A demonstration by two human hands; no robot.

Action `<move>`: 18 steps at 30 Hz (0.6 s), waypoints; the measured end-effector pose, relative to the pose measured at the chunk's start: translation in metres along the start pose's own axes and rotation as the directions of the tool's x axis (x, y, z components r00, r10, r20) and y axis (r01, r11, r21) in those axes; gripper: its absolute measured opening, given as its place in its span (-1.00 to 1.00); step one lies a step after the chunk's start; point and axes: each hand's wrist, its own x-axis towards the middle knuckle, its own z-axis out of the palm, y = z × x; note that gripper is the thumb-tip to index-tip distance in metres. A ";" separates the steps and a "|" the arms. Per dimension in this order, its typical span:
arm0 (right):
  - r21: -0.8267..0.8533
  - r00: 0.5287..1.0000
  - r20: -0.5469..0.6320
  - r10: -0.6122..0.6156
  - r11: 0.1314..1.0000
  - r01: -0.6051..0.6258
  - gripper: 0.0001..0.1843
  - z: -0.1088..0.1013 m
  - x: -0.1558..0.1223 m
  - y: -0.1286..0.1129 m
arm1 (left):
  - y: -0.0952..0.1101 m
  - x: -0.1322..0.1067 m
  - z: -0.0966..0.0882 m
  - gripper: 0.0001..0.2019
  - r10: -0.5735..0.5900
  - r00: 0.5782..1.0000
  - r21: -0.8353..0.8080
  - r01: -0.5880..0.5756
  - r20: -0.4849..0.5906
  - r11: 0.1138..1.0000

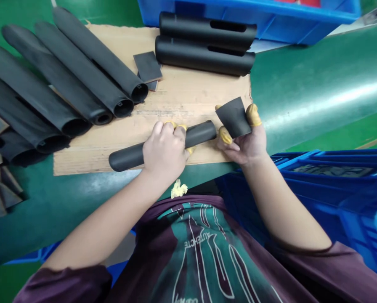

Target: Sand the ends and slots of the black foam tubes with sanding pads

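My left hand [163, 149] is wrapped around a black rubber tube [128, 156], whose far end points toward my right hand. My right hand [245, 147] pinches a short, flared black rubber sleeve [234, 118] between yellow-cotted fingertips, a small gap from the tube's end. Both hands are over a sheet of brown cardboard [182, 94]. Several long black tubes [81, 71] lie side by side at its left edge. Two thick black tubes with slots [204, 52] rest at its far side, and small dark flat pieces [147, 67] lie between these groups.
A blue plastic crate [239, 21] stands beyond the cardboard, and another [333, 176] sits at lower right. The cardboard lies on a green bench [317, 84]. A crumpled yellow scrap [179, 189] lies at its near edge, with dark angular pieces [2, 189] at far left.
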 end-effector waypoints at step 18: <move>0.264 0.997 0.069 -0.033 0.965 0.014 -0.12 -0.008 -0.002 0.007 | 0.010 0.007 -0.014 -0.65 -0.113 0.979 0.075 0.102 0.172 0.992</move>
